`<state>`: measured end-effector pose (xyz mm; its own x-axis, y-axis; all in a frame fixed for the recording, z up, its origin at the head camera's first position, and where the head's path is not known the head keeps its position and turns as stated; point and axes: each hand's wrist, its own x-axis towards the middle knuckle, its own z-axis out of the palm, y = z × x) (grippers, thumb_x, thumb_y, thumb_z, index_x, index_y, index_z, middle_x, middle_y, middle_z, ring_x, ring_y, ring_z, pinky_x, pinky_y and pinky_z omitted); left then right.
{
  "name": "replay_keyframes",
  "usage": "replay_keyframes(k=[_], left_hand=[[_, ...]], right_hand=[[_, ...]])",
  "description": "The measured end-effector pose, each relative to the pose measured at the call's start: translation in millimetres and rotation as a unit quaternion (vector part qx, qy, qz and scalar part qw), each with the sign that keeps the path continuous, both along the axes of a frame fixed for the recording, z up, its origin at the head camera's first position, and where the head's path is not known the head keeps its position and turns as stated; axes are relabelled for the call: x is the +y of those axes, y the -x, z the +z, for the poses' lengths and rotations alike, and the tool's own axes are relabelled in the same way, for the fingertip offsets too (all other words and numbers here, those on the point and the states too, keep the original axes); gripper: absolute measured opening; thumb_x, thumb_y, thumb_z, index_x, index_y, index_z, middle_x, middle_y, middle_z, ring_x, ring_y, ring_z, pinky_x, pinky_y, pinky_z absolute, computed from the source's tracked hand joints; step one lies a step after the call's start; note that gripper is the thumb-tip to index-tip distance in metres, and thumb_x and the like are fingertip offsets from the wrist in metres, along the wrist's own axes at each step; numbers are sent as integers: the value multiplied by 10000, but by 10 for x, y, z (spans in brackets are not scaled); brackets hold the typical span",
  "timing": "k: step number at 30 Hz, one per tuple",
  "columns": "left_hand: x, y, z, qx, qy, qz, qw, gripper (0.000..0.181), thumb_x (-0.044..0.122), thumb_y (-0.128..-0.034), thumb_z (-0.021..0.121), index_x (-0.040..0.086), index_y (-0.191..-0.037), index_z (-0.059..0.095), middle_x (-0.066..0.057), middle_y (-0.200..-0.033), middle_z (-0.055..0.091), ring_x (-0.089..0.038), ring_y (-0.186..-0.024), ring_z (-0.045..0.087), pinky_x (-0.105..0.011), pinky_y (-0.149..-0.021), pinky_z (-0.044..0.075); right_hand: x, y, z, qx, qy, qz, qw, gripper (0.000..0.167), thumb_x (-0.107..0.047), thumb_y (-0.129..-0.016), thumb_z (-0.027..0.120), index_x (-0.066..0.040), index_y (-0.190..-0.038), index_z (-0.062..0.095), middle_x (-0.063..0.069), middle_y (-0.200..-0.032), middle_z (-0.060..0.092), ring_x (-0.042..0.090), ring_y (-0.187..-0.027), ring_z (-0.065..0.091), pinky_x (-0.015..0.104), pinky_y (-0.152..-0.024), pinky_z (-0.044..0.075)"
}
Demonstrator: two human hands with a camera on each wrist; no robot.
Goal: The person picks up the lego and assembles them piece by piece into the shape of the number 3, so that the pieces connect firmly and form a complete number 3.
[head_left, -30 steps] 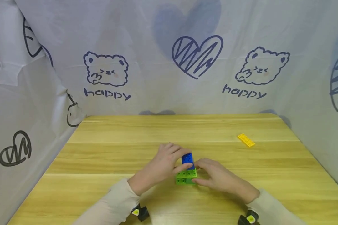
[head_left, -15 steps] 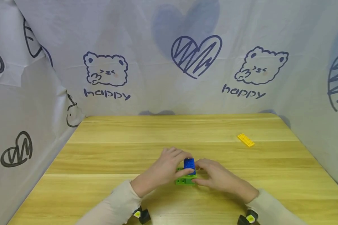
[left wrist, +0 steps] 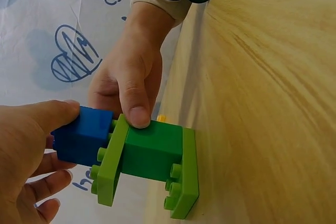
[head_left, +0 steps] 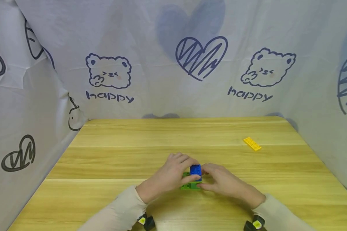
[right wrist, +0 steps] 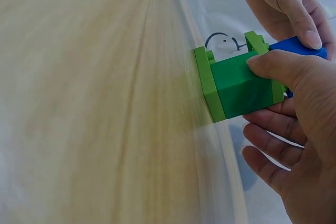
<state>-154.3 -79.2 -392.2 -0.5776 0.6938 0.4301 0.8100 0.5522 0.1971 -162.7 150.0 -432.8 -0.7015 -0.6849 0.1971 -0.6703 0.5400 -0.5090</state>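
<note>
Thumb and fingers of my left hand (head_left: 172,171) pinch a blue toy building brick (head_left: 195,169). It stands against the studs of the upper light-green plate (left wrist: 111,169), at the right end in the head view. Some studs show beside it, and I cannot tell whether it is pressed fully down. Beneath that plate is a darker green brick (left wrist: 152,150), which joins it to a lower light-green plate (left wrist: 188,179) on the table. My right hand (head_left: 224,181) grips this stack from the right, thumb on the green brick (right wrist: 244,85).
A flat yellow plate (head_left: 252,143) with studs lies on the wooden table (head_left: 118,138), toward the back right. Pale cloth (head_left: 162,86) printed with hearts and bears hangs behind the table and along both sides.
My left hand has moved slightly right and nearer, bringing the blue brick lower over the right end of the upper light-green plate. The right hand and the stack have stayed in place.
</note>
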Motion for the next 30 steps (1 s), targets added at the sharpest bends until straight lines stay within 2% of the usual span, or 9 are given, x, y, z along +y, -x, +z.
replay_keyframes(k=[7,13,22,30], left_hand=[[4,-11,-42,-45,-173,12,9998,372,406,-901,691,134,-1154,674,37,-1056,647,-140,-962,563,-312,-799,413],[13,-9,-38,63,-179,9,9998,383,410,-901,688,132,-1164,693,41,-1027,654,-142,-947,568,-319,-801,434],[23,-15,-39,175,-51,-66,9998,406,392,-933,652,109,-1222,673,11,-1051,656,-156,-986,596,-334,-893,470],[18,-11,-46,286,-58,-18,9996,415,403,-892,700,112,-1188,697,31,-1006,675,-138,-941,592,-299,-832,473]], right_hand=[[-16,-5,18,-30,66,30,10000,379,-441,-908,680,-169,-1165,617,-87,-1086,643,73,-987,602,336,-860,521],[-22,-10,34,-46,76,9,10000,374,-420,-900,699,-173,-1168,616,-76,-1108,649,80,-1008,607,341,-881,516],[-17,-14,30,58,45,87,9999,337,-406,-911,692,-179,-1146,610,-59,-1120,649,91,-1027,606,337,-879,518],[-13,-8,29,100,84,125,9998,338,-433,-911,680,-187,-1136,621,-94,-1088,643,63,-1001,596,322,-866,517]])
